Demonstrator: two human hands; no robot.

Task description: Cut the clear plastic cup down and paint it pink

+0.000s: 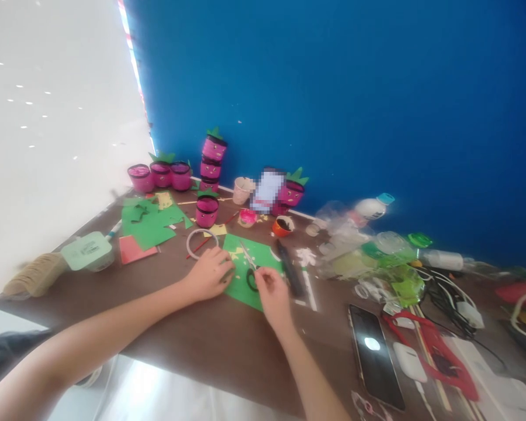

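My left hand point(209, 273) rests with curled fingers on the left edge of a green paper sheet point(263, 257) lying on the brown table point(210, 339); what its fingers pinch, if anything, is hidden. My right hand point(272, 294) sits on the sheet's near edge, fingers closed at the black handles of a pair of scissors point(249, 260) whose blades point away across the paper. Yellow scraps lie on the sheet by the blades.
Several pink cups with green leaf tops point(213, 158) stand along the blue wall. Green and red paper pieces point(151, 225), a tape ring point(200, 240), paint cups point(283, 225), plastic bottles point(370, 209), a phone point(374, 354), an earbud case point(409, 362) and cables point(447, 298) crowd the table.
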